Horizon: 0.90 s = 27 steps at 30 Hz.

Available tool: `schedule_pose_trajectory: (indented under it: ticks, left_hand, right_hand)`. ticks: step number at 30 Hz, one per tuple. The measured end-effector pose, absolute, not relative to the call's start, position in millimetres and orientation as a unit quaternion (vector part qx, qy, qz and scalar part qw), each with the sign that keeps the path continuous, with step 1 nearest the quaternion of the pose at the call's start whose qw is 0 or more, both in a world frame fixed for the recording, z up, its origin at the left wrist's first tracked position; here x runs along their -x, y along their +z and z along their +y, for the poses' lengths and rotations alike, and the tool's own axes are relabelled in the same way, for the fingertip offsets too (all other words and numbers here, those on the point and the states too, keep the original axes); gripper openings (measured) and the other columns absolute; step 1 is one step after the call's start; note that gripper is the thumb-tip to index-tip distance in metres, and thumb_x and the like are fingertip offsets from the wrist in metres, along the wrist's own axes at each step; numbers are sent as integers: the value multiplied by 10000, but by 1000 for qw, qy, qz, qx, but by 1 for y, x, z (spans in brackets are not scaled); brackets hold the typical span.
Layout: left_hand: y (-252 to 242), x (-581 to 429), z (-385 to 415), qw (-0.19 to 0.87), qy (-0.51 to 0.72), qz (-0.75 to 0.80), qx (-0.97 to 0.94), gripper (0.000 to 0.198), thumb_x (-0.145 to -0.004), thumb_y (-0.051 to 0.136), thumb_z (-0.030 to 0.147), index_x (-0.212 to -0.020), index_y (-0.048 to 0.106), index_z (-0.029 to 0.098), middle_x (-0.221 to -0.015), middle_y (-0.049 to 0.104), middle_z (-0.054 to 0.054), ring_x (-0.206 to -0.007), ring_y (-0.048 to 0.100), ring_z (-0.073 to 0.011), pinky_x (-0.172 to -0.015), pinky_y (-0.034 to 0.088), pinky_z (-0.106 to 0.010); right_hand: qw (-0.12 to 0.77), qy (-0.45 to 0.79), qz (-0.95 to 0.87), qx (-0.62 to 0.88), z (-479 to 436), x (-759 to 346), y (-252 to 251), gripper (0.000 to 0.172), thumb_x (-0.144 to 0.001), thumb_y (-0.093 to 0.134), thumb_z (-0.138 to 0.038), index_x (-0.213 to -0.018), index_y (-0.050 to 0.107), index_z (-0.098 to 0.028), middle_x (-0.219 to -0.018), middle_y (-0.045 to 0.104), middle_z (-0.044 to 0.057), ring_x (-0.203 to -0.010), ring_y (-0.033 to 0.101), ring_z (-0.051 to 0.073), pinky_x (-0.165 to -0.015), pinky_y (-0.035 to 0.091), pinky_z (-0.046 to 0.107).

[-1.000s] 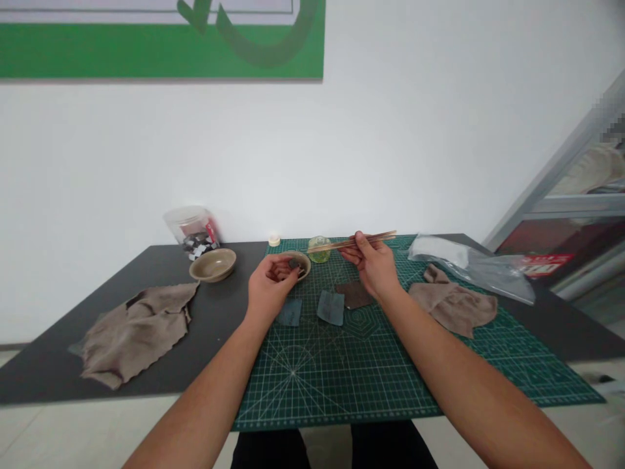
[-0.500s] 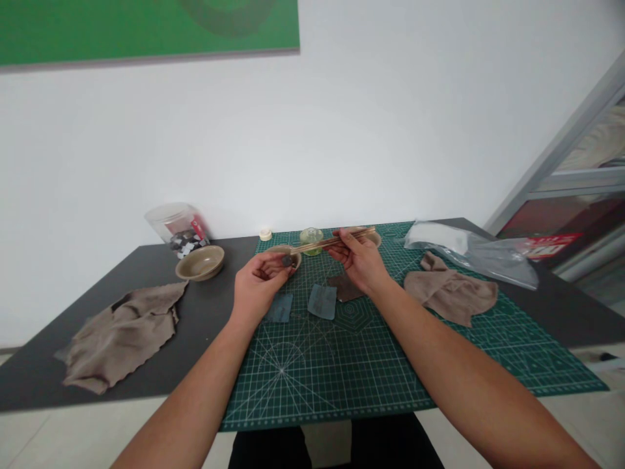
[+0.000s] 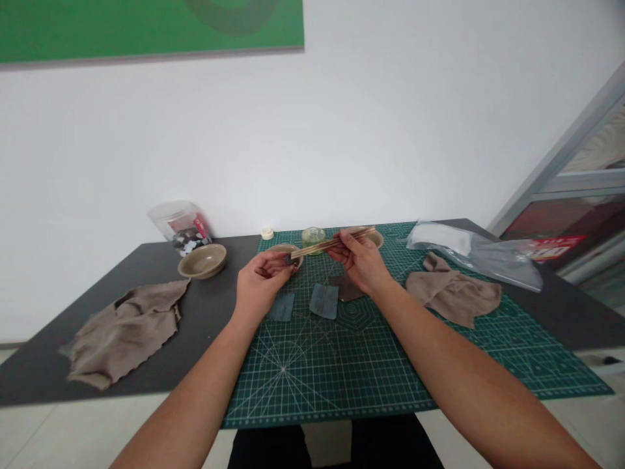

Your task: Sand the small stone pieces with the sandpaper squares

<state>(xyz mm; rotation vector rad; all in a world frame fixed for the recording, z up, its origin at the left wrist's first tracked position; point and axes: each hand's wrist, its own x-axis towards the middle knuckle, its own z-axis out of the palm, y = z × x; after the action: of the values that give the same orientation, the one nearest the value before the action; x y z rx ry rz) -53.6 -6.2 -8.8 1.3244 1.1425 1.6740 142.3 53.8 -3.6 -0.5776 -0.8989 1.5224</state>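
Note:
My right hand (image 3: 359,260) is closed around a bundle of thin wooden sticks (image 3: 312,249), which slants down to the left. Pinched in the fingertips of my left hand (image 3: 263,280) is a small dark piece (image 3: 289,259), right by the sticks' left end; whether they touch I cannot tell. Behind the left fingers a beige bowl (image 3: 299,262) is partly hidden, and another bowl (image 3: 375,237) sits behind my right hand. Below the hands lie two blue-grey squares of sandpaper or cloth (image 3: 323,301) and a brown square (image 3: 346,288).
The green cutting mat (image 3: 332,371) covers the table's middle and right. At left are a grey-brown cloth (image 3: 127,332), a beige bowl (image 3: 202,262) and a tilted clear jar (image 3: 178,228). A greenish glass dish (image 3: 312,236) stands behind; a cloth (image 3: 454,290) and plastic bag (image 3: 478,254) lie right.
The left end of the sticks has dipped slightly, nearer the dark piece in my left fingers. Both hands keep their grip, and the whole view has shifted a little.

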Motion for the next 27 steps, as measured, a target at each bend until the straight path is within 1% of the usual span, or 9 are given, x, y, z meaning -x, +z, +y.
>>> schedule_pose_trajectory:
  ticks: [3,9,15,17,21,25,27]
  left_hand:
    - [-8,53,-7,362,644,435,-514,332,-598,824,245,-871,664,146,-778,727,-38,-733,704,-168,-796,579,-349]
    - [-8,52,-7,355,652,429,-514,311,-592,823,208,-856,668,150,-736,708,-8,-692,687,-144,-762,583,-318]
    - [-7,51,-9,365,632,437,-525,323,-604,817,222,-880,668,141,-826,739,-57,-755,707,-181,-798,580,-357]
    - [-6,51,-10,359,630,444,-526,326,-603,817,231,-880,671,140,-804,735,-55,-747,706,-187,-791,582,-365]
    - [-6,51,-10,350,634,445,-528,326,-595,818,240,-869,669,150,-790,728,-44,-737,703,-186,-787,584,-372]
    - [-7,51,-8,347,630,450,-529,328,-599,814,248,-874,664,150,-765,720,-35,-712,694,-173,-765,582,-353]
    - [-7,53,-7,341,636,454,-522,327,-608,811,258,-878,659,153,-731,707,-21,-688,685,-161,-740,580,-329]
  right_hand:
    - [583,665,-393,252,52,-141,-4,182,-783,745,-327,-775,682,-156,-737,748,33,-637,714,146,-594,608,204]
    - [570,674,-391,262,51,-142,-3,181,-766,758,-316,-755,679,-154,-711,740,25,-614,706,140,-582,607,201]
    - [563,680,-392,256,49,-138,-3,199,-736,777,-339,-743,684,-162,-706,742,14,-610,702,139,-570,609,203]
    - [560,679,-397,260,48,-138,-3,196,-749,769,-340,-742,685,-163,-705,741,20,-607,702,146,-568,613,217]
    - [570,673,-388,267,48,-138,-3,191,-781,743,-332,-743,678,-157,-711,739,33,-613,706,146,-590,610,211]
    - [567,673,-392,269,50,-139,-4,202,-776,748,-339,-756,674,-152,-714,737,34,-607,703,147,-588,608,220]
    - [593,652,-385,272,55,-144,-4,211,-765,758,-346,-765,670,-154,-715,735,33,-620,705,148,-599,610,225]
